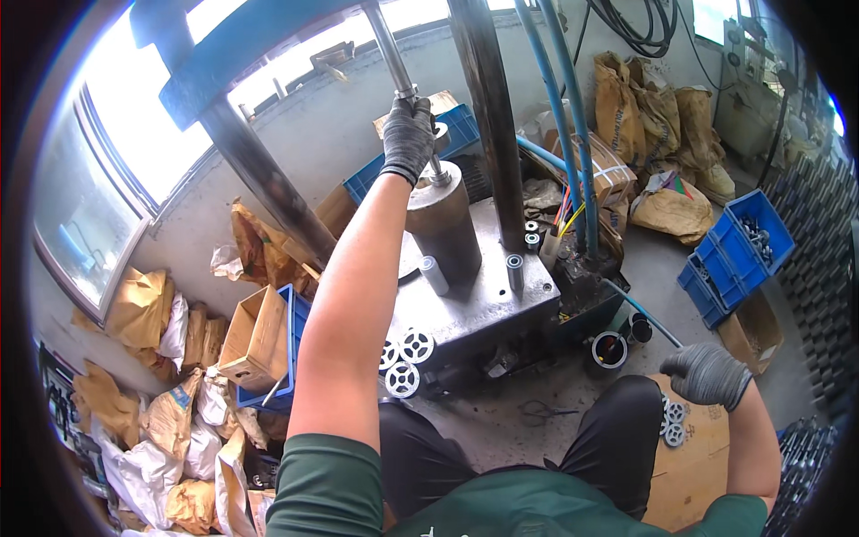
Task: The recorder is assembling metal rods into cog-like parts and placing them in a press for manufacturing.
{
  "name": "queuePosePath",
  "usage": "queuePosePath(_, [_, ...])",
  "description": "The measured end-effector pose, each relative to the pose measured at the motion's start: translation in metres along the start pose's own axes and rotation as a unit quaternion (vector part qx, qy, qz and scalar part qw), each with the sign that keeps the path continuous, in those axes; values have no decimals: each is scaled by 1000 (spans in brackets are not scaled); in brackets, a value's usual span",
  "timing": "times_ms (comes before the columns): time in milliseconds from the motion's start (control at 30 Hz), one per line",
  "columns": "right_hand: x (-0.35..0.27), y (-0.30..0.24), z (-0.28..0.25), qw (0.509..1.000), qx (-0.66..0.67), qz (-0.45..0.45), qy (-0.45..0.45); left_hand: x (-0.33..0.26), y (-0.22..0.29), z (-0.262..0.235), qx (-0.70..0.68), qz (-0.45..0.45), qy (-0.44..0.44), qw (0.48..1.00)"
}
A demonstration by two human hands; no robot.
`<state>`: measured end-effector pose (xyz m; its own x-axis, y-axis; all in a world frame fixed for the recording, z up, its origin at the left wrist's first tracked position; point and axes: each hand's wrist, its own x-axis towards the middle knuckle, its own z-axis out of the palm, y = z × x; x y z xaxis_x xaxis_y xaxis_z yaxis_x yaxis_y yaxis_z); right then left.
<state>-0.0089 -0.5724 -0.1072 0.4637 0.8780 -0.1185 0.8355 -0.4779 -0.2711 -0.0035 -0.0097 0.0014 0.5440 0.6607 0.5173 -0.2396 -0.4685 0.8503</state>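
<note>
Here, the gloved left hand [409,138] is wrapped around the steel rod [388,46] above a thick cylinder [445,228]. The right hand [709,376] is curled around a blue lever's [646,311] tip.

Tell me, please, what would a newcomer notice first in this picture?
Probably the left hand, gloved in grey knit, raised at the lower end of a shiny metal rod, above a thick grey metal cylinder. At right, the similarly gloved right hand is at the end of a slanting blue rod. Lower down, silver spoked metal wheels cluster near mid-picture.
</note>
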Motion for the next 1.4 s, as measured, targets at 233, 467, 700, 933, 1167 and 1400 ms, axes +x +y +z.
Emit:
queuePosePath(233, [57,-4,-36,907,-19,-112,405,-10,11,-2,80,21,4,997])
queuePosePath(467, [155,28,-106,848,8,-74,525,-12,15,6,35,2,3,999])
queuePosePath(700, [121,17,-84,888,-15,-56,456,-6,5,-10,3,18,12,1000])
queuePosePath(933, [18,9,-10,994,68,-62,65,-5,9,-2,77,22,-3,997])
queuePosePath(1167, [11,-1,-3,999,29,-33,24,-2,5,0,85,36,14,996])
queuePosePath(1400, [12,-2,-6,993,63,-5,95,1,-1,-2,59,11,19,998])
